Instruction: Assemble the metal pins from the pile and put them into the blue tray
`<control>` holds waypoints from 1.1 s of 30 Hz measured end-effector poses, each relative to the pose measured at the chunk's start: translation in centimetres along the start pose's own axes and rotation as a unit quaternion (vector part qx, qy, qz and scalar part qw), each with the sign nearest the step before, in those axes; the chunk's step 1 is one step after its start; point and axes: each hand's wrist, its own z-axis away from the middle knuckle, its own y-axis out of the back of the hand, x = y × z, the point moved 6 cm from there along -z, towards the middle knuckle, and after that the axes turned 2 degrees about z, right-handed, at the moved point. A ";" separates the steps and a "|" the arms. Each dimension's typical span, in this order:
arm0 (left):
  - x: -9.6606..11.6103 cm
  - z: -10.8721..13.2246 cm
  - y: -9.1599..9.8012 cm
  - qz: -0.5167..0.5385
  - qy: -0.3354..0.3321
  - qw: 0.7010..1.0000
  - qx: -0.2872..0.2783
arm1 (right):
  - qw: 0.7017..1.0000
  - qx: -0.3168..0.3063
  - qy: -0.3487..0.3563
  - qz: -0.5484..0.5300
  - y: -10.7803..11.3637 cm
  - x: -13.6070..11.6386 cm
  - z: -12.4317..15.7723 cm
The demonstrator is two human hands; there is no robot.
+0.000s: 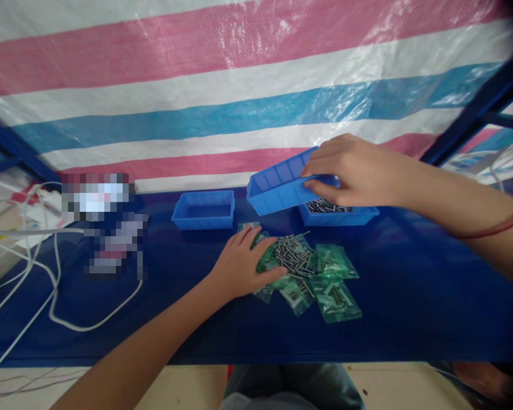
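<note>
Right hand (346, 171): grips tilted bin (277, 196), hiding one end
Left hand (243, 265): spread, partly covering green packets (336, 262)
Metal pins (293, 256): type unclear

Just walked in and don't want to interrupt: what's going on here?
The right hand holds a tilted blue bin above the table. The left hand lies on green packets, beside a pile of loose metal pieces. Partly behind the right hand, a second bin holds more metal pieces; a third bin stands further left.
</note>
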 end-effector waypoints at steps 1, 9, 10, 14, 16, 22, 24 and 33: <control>0.0 0.0 0.1 -0.003 -0.001 1.000 0.004 | 1.000 -0.014 0.014 0.022 -1.0 -0.4 -0.2; 0.2 0.2 0.5 -0.019 0.006 1.000 -0.004 | 0.998 -0.025 -0.047 0.014 -7.4 -1.5 -1.1; 0.3 0.3 0.5 -0.017 0.007 1.000 -0.005 | 0.998 -0.022 -0.059 0.001 -8.0 -1.5 -0.9; 0.3 0.4 0.8 -0.004 -0.002 1.000 -0.001 | 0.997 -0.020 -0.072 -0.026 -10.0 -1.7 -0.2; 0.2 0.4 0.9 -0.004 -0.003 1.000 0.001 | 0.997 -0.023 -0.067 -0.032 -10.8 -1.8 0.1; -0.9 0.1 2.8 -0.044 0.016 0.998 0.047 | 0.997 -0.024 -0.054 -0.040 -11.6 -1.7 0.7; -2.3 0.1 4.1 -0.079 0.043 0.991 0.102 | 0.997 -0.024 -0.050 -0.046 -11.7 -1.6 0.9; -8.3 0.4 4.4 -0.182 0.128 0.966 0.129 | 0.995 0.001 -0.045 -0.086 -12.6 -1.4 2.0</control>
